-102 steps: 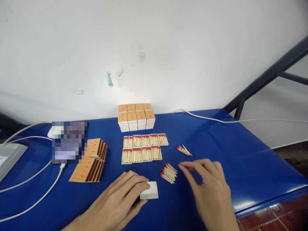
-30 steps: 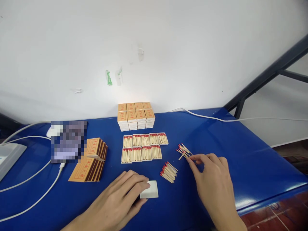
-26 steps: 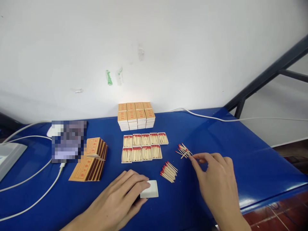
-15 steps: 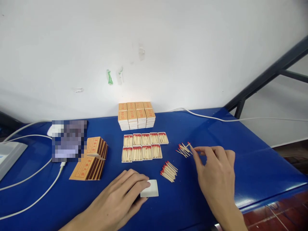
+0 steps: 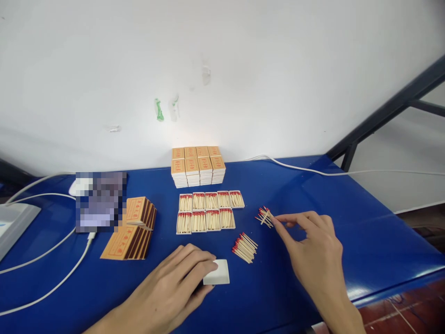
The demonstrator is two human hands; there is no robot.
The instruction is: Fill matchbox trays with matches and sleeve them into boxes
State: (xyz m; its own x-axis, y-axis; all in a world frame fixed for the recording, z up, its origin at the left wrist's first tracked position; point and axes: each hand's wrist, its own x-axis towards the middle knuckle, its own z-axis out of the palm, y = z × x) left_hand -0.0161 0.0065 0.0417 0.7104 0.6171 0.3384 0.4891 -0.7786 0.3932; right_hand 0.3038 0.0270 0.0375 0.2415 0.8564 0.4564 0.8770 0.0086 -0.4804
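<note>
My left hand rests low on the table, its thumb and fingers closed on the near side of a small white matchbox tray. No matches show in that tray. At the right, my right hand pinches thumb and forefinger together on a match at the edge of a loose heap of red-tipped matches. Between my hands lies a tidier bunch of matches, heads toward the left. Beyond it, two rows of filled matchbox trays stand side by side, heads pointing away from me.
Stacked orange-topped matchboxes stand against the white wall. Flat orange matchbox sleeves are piled at left, beside a blurred device with a white cable. Another cable runs along the back of the blue table.
My right fingertips have shifted slightly left and lower onto the edge of the loose heap; the match that stuck up from them is now down among the others. My left hand stays on the tray.
</note>
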